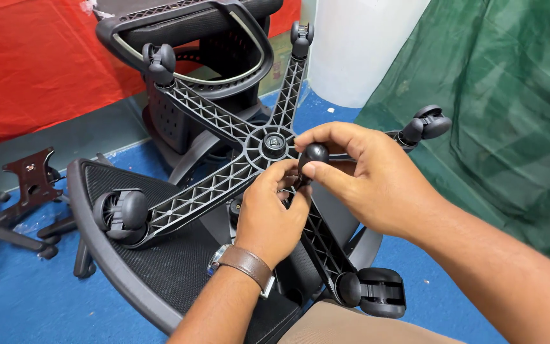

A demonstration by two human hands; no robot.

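Both hands meet just beside the hub [274, 144] of an upturned five-arm chair base [214, 114]. The right hand [358, 175] pinches a small black knob [316, 153] between thumb and fingers. The left hand [268, 213] (a watch [240, 264] on its wrist) curls closed beneath it; what it grips is hidden. Casters [122, 213] tip the arms above a mesh seat [154, 267].

A black ribbed plastic five-armed chair base [224, 127] with black casters [122, 213] is seen over a black mesh seat [160, 267], blue floor [27, 299], red cloth [33, 57] and green tarpaulin [510, 114].
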